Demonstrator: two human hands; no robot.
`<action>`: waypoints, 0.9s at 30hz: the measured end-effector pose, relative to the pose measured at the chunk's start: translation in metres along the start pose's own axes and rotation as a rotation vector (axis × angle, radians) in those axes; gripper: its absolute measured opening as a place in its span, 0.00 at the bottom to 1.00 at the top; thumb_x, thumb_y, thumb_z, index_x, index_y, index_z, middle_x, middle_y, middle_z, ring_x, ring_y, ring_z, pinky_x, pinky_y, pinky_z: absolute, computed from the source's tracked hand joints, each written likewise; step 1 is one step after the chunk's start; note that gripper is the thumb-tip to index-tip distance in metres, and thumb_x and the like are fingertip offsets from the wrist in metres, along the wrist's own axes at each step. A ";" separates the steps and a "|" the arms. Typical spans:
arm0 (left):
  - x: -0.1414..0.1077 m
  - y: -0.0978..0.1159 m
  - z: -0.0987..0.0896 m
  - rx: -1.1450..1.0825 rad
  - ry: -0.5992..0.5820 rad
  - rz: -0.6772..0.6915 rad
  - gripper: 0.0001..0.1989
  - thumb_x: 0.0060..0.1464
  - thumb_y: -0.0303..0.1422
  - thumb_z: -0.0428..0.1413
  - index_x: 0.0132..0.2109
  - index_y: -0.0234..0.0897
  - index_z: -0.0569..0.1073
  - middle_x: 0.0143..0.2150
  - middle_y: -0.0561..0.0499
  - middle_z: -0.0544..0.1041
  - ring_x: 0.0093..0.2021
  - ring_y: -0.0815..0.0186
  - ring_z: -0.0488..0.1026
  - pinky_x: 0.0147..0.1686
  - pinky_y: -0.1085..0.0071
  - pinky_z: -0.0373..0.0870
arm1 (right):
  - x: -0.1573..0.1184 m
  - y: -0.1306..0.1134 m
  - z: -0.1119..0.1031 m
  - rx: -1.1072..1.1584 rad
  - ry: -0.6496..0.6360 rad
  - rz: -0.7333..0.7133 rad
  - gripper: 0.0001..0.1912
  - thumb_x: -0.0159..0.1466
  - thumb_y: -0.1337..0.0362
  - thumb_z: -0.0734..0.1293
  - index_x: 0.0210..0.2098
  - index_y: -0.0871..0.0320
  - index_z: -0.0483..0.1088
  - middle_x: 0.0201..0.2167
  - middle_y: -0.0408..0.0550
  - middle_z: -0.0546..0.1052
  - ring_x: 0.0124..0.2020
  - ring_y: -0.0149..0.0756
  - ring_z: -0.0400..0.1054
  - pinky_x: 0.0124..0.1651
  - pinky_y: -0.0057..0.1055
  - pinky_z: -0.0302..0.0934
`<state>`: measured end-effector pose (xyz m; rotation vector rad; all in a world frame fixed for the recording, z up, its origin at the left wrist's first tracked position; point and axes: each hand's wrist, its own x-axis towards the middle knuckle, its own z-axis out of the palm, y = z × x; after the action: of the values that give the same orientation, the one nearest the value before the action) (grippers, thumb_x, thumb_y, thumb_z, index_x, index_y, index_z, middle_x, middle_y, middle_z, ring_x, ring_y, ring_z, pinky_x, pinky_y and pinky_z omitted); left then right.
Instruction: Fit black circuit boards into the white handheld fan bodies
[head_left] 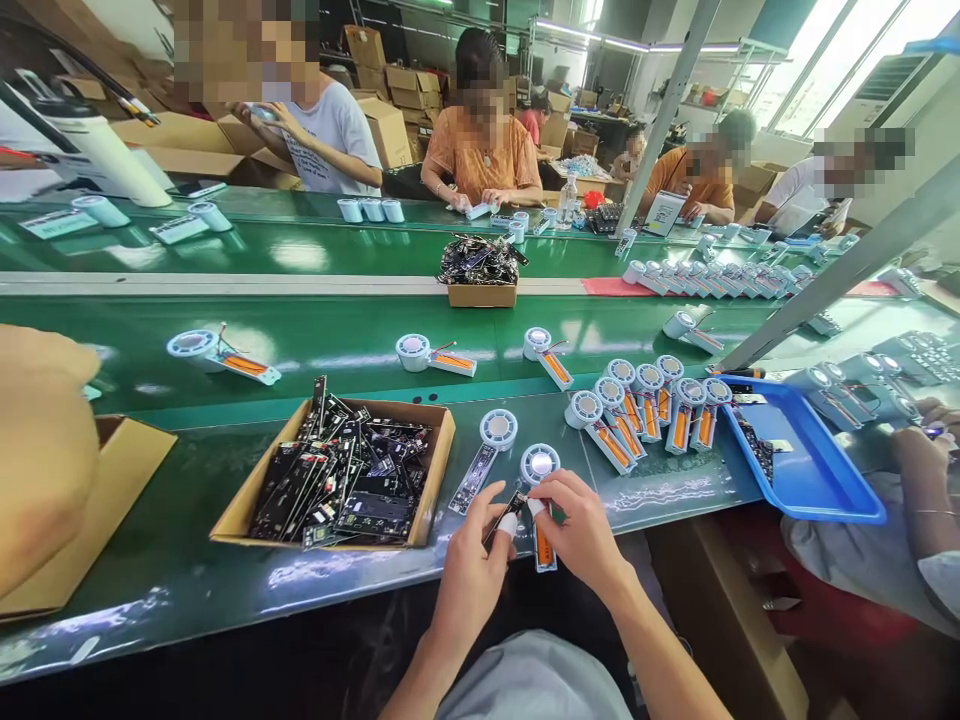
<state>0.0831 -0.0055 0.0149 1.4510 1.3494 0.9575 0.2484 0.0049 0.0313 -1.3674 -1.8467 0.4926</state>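
Observation:
My left hand [472, 565] pinches a narrow black circuit board [515, 504] between thumb and fingers. Close against the board's far end, my right hand [581, 525] is closed with finger and thumb together; whatever they pinch is too small to name. White covers show on the thumb and finger tips. Beneath both hands lies a light-blue handheld fan body [540, 463], its handle open on an orange battery [544, 550] and partly hidden by my fingers. Just left of it is another fan body [498, 430] with a circuit board [474, 478] along its handle.
A cardboard box [439, 470] of circuit boards stands left of my hands. Several open fan bodies [649, 380] cluster at right, beside a blue tray [817, 480]. More sit on the green conveyor [337, 325]. Another person's blurred hand [45, 450] looms at left. Co-workers sit opposite and at right.

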 end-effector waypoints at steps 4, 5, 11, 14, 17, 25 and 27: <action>-0.002 -0.001 0.000 0.099 -0.002 0.056 0.16 0.60 0.31 0.49 0.51 0.38 0.75 0.44 0.46 0.83 0.32 0.62 0.82 0.35 0.65 0.80 | 0.000 -0.004 0.000 -0.076 -0.034 0.027 0.11 0.57 0.78 0.63 0.33 0.56 0.71 0.31 0.45 0.74 0.33 0.35 0.69 0.35 0.28 0.62; -0.003 -0.002 0.000 0.139 0.017 0.104 0.16 0.60 0.30 0.49 0.51 0.38 0.76 0.44 0.46 0.84 0.35 0.60 0.83 0.37 0.65 0.81 | 0.000 -0.006 0.000 -0.113 -0.039 0.022 0.11 0.57 0.78 0.63 0.32 0.56 0.70 0.30 0.44 0.74 0.32 0.36 0.69 0.35 0.28 0.62; -0.008 -0.011 0.008 0.305 0.156 0.431 0.17 0.62 0.25 0.48 0.54 0.37 0.77 0.50 0.43 0.83 0.49 0.59 0.81 0.49 0.65 0.79 | -0.003 -0.015 0.004 -0.383 -0.015 -0.113 0.11 0.60 0.77 0.63 0.31 0.56 0.70 0.30 0.47 0.75 0.29 0.38 0.64 0.32 0.32 0.58; -0.005 -0.009 0.005 0.276 0.130 0.436 0.17 0.63 0.26 0.49 0.53 0.37 0.78 0.49 0.43 0.83 0.48 0.59 0.81 0.48 0.66 0.79 | -0.003 -0.011 0.004 -0.302 -0.029 -0.101 0.10 0.63 0.76 0.62 0.34 0.56 0.71 0.32 0.47 0.76 0.31 0.38 0.66 0.34 0.32 0.60; 0.002 -0.003 -0.007 0.151 -0.012 0.329 0.16 0.63 0.28 0.50 0.52 0.38 0.79 0.48 0.45 0.83 0.42 0.61 0.82 0.43 0.68 0.80 | -0.001 -0.003 -0.001 -0.136 -0.039 -0.038 0.10 0.65 0.75 0.63 0.37 0.55 0.73 0.35 0.47 0.77 0.36 0.38 0.69 0.39 0.32 0.63; 0.017 0.005 -0.025 -0.066 -0.258 0.106 0.15 0.60 0.35 0.52 0.48 0.40 0.81 0.44 0.47 0.84 0.27 0.67 0.77 0.24 0.75 0.75 | 0.006 -0.004 -0.011 0.062 -0.176 0.025 0.10 0.67 0.72 0.64 0.39 0.55 0.76 0.36 0.48 0.78 0.39 0.40 0.69 0.43 0.35 0.65; 0.016 0.004 -0.023 -0.068 -0.267 0.082 0.16 0.60 0.35 0.52 0.48 0.39 0.81 0.44 0.47 0.84 0.28 0.66 0.78 0.27 0.73 0.76 | 0.006 -0.005 -0.013 0.074 -0.170 0.060 0.09 0.66 0.71 0.64 0.38 0.54 0.76 0.36 0.48 0.78 0.38 0.40 0.69 0.42 0.35 0.65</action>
<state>0.0637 0.0133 0.0253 1.5318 1.0608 0.8202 0.2539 0.0073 0.0451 -1.3702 -1.9068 0.7204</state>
